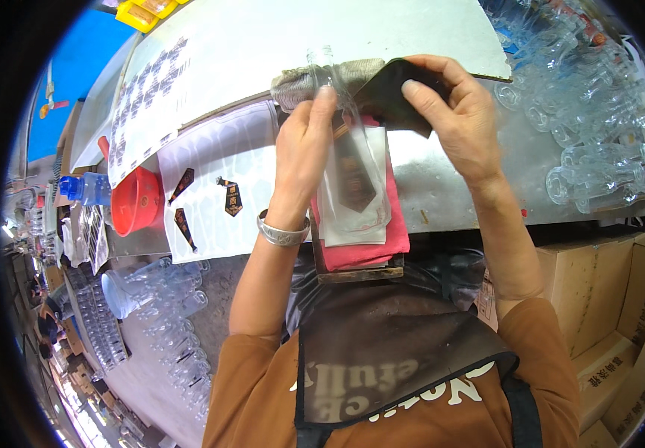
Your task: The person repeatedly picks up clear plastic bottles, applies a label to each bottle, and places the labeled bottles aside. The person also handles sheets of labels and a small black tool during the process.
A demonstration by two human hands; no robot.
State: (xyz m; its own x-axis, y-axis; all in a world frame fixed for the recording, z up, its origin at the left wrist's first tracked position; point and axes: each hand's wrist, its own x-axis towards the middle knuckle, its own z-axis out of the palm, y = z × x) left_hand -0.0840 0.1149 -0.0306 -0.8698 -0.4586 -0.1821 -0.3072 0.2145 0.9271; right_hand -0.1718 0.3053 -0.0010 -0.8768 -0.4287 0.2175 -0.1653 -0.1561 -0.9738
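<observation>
A clear glass bottle (331,190) lies on its side, its neck pointing away from me and resting across a rolled grey cloth (292,88). On the bottle sits a dark tie-shaped decal (354,175). My left hand (304,142) grips the bottle near its shoulder, thumb on top. Between thumb and fingers, my right hand (462,112) holds a dark, thin flat sheet (393,93), just right of the bottle's neck and apart from the decal. Under the bottle are white sheets and a folded pink cloth (371,255), on a wooden support (363,276).
Loose tie decals (231,198) lie on a white sheet (210,142) to the left, beside a red bowl (137,201) and a blue-capped bottle (87,188). Many clear bottles (598,175) crowd the right; others (166,336) stand lower left. Cardboard boxes (587,299) stand at lower right.
</observation>
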